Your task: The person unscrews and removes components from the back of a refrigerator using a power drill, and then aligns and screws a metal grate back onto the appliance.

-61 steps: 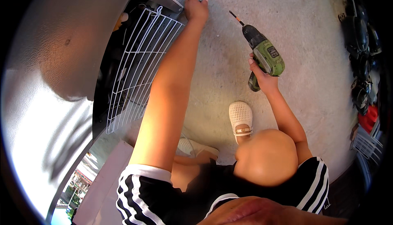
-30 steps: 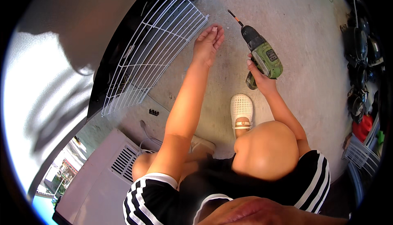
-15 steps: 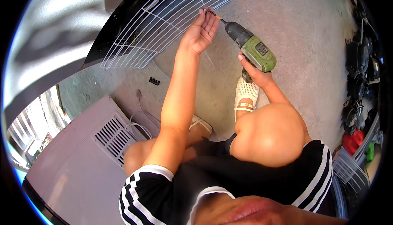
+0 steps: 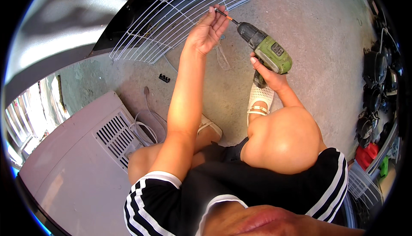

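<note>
My right hand [image 4: 272,78] is wrapped round the handle of a green and black cordless drill [image 4: 268,50]. The drill's nose slants up and left, carrying a thin dark bit with an orange band [image 4: 228,17]. At the tip of that bit, the thumb and forefinger of my left hand [image 4: 205,34] are pinched together, palm turned up, the other fingers loosely curled beside the bit. Whatever sits between those fingertips is too small to name. Just beyond my left hand is a white wire rack [image 4: 171,21] with long curved-looking bars.
A pale grey appliance casing with a slotted vent [image 4: 73,150] stands at my left, a cable [image 4: 146,128] beside it. On the concrete floor lie a small black notched part [image 4: 164,78] and a clear plastic piece [image 4: 222,55]. Several black objects [image 4: 374,68] line the right side.
The view has shifted slightly, showing more of the clear plastic piece. Both hands keep nearly the same pose, with the bit's tip still at my left fingertips.
</note>
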`<state>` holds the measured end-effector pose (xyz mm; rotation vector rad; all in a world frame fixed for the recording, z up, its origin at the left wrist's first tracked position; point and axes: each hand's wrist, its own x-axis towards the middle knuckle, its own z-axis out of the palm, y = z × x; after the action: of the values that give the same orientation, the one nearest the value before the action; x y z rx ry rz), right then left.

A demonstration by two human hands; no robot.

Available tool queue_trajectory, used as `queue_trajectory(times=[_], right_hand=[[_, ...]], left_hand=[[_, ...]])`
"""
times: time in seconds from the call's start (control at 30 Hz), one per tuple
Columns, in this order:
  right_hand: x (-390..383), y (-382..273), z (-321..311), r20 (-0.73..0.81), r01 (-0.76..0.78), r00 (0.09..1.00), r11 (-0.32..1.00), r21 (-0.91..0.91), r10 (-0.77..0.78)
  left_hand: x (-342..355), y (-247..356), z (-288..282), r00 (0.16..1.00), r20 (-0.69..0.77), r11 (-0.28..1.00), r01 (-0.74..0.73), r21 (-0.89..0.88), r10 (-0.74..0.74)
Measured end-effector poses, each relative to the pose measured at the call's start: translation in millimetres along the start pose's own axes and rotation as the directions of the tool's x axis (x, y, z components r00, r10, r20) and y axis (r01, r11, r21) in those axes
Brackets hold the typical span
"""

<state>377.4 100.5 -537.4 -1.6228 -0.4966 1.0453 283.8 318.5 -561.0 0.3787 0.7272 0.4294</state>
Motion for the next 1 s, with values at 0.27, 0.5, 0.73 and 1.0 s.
queue_trajectory(times=[0.27, 0.5, 0.73, 1.0], right_hand=[[-1.8, 2.5, -12.1, -0.006, 0.116, 0.993, 0.973, -0.198, -0.12], [0.3, 3.5, -8.6, -0.046, 0.113, 0.991, 0.976, -0.186, -0.123], [6.0, -2.1, -3.5, -0.103, 0.118, 0.986, 0.988, -0.104, -0.129], [28.3, -1.7, -20.3, -0.214, 0.265, 0.931, 0.95, -0.165, -0.297]], left_hand=[[-3.9, 5.8, 12.0, 1.0, -0.002, 0.978, -0.01, 0.21, 0.01], [-4.8, -2.8, 21.0, 0.995, 0.094, 0.995, -0.05, 0.091, 0.042], [-0.8, -15.5, 8.9, 0.873, -0.299, 0.912, -0.312, 0.265, 0.386], [20.5, 11.1, -37.8, 0.859, -0.484, 0.978, -0.204, -0.029, 0.165]])
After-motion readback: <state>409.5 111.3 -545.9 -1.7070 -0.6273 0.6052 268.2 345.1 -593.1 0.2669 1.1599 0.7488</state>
